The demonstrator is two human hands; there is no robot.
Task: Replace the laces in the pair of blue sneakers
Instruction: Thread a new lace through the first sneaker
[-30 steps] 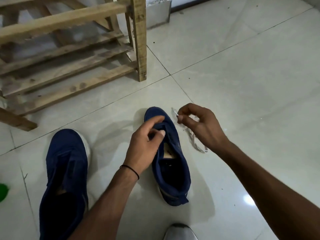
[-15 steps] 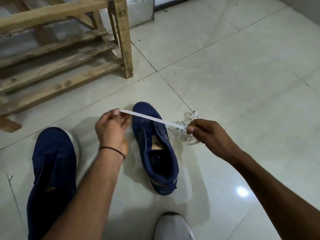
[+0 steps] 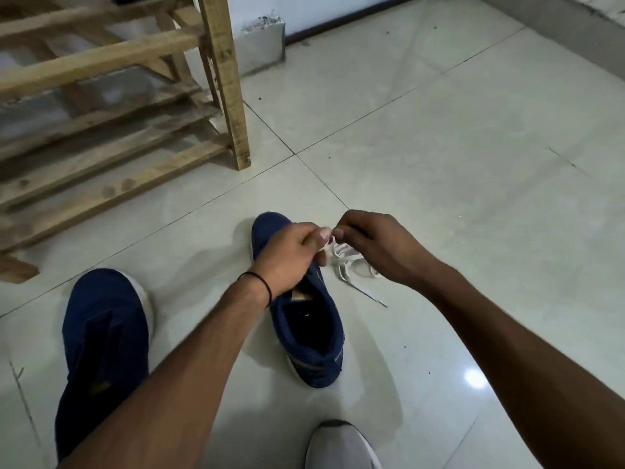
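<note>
Lace [image 3: 351, 265], white, is pinched by left hand [image 3: 287, 255] and right hand [image 3: 378, 245] above the toe of a blue sneaker [image 3: 311, 336]; the gold marking [image 3: 301, 366] on its side is too blurred to read.

Nothing fancy here: left hand [image 3: 291, 252] and right hand [image 3: 378, 248] are bare, forearms too, with a thin black band [image 3: 262, 282] round the left wrist. The light grey rounded shape [image 3: 341, 448] with a darker tip at the bottom edge is maybe a shoe toe, but it's too cropped to be sure.
</note>
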